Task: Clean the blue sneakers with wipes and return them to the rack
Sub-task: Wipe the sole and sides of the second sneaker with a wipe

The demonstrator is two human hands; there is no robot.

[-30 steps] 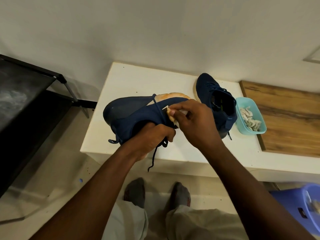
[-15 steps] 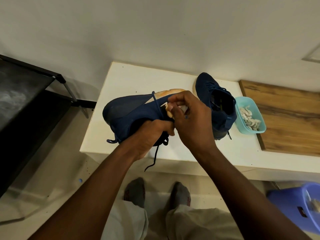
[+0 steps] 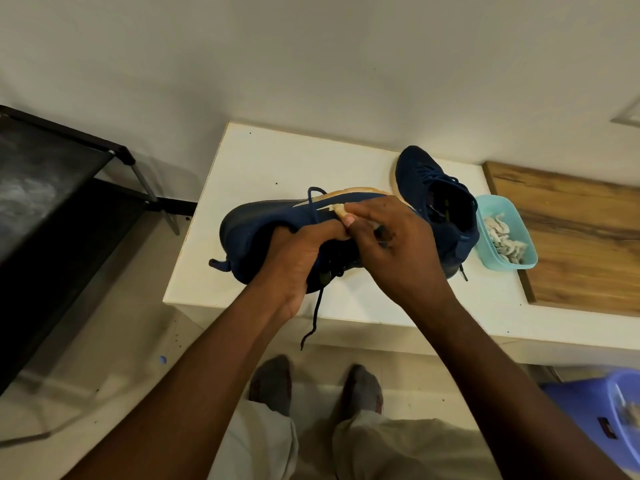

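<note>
Gripping at the collar, the left hand is seen with its fingers curled round the opening of a blue sneaker. The shoe is held tipped on its side above the white table, with its tan sole turned toward the wall. A crumpled wipe is pinched between the thumb and fingertips of the right hand and pressed against the sneaker's side, near the pale stripe; the other fingers are loosely bent. A dark lace is seen dangling past the table's front edge. The second blue sneaker is stood upright on the table behind the right hand, just beside a teal tub in which used wipes are heaped. The tub is set at the edge of a wooden board. A black shoe rack is noted at far left, well apart from both sneakers.
</note>
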